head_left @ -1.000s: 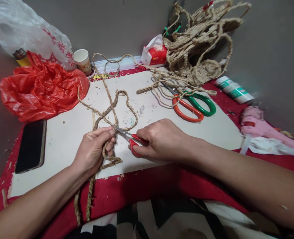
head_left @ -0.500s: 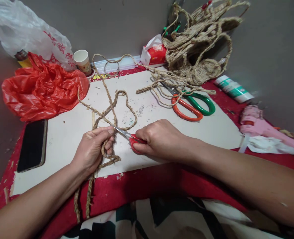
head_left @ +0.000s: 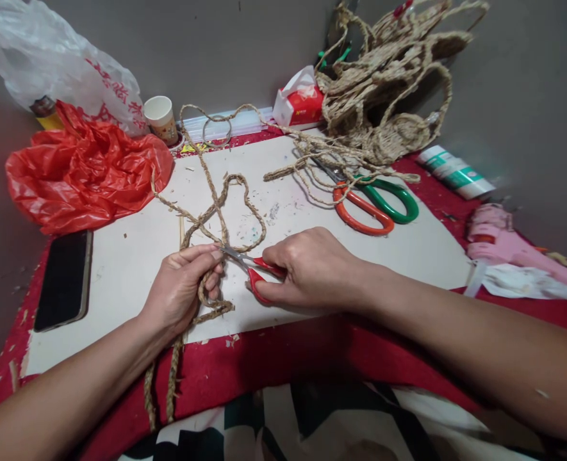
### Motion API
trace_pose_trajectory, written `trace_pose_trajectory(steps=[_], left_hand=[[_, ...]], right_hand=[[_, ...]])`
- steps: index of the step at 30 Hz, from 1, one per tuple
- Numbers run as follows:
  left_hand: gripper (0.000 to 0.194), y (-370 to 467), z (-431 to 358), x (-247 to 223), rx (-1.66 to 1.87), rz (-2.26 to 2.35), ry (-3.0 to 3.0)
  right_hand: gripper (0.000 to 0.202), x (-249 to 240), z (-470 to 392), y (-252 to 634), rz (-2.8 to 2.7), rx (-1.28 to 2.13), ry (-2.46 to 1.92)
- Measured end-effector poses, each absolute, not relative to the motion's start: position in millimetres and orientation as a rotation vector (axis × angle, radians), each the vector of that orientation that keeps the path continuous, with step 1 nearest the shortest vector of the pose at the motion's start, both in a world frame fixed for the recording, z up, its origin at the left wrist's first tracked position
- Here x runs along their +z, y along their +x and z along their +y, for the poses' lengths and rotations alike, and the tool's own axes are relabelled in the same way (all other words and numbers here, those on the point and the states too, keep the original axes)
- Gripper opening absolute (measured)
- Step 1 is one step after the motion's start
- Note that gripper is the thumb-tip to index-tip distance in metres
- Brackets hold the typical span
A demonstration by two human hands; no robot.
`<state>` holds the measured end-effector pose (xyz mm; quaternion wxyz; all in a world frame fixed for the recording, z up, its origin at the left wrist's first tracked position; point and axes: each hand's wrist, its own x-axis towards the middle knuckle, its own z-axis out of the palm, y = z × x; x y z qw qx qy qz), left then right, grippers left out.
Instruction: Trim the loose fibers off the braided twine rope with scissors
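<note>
My left hand [head_left: 187, 275] pinches a braided straw rope [head_left: 209, 186] between thumb and fingers over the white board [head_left: 124, 275]. Loops of the rope spread out beyond the fingers, and two thick ends hang over the near edge. In my right hand [head_left: 307, 266] is a small pair of scissors [head_left: 259, 266] with red handles, its handles spread. The blade tips reach the rope right by my left fingertips; whether they bite into it cannot be made out.
Large scissors [head_left: 367, 221] with orange and green handles lie under a heap of woven straw rope [head_left: 379, 96]. A phone [head_left: 63, 278], red plastic bag [head_left: 91, 166], paper cup [head_left: 161, 118], tissue pack [head_left: 300, 102], green-white tube [head_left: 456, 171] and pink glue gun [head_left: 518, 246] surround the board.
The small scissors' handles have spread wider apart in my right hand. My left hand stays on the rope, and the view has shifted slightly.
</note>
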<state>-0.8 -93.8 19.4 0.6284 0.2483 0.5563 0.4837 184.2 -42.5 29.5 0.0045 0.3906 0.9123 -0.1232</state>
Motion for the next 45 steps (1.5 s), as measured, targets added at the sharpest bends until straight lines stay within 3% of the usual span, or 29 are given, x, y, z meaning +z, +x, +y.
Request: trace_pose_trajectory(steps=[11,18,24,35,45], left_hand=[[0.019,-1,-92,19,1.148,1.255,0.558],[0.023,-4,-91,21,1.119,1.212,0.545],[0.04,-3,-92,22,1.12,1.228,0.546],[0.055,0,-94,21,1.094,1.356,0.659],[0.053,3,-94,21,1.119,1.399,0.641]], right_hand=[[0.031,25,-39,185,2.851,-0.515,1.25],[0.033,22,-30,189,2.793,-0.564,1.552],[0.036,25,-26,181,2.786,-0.631,1.489],[0.041,29,-25,174,2.905,-0.315,1.35],[0.038,33,-24,175,2.833,-0.3,1.278]])
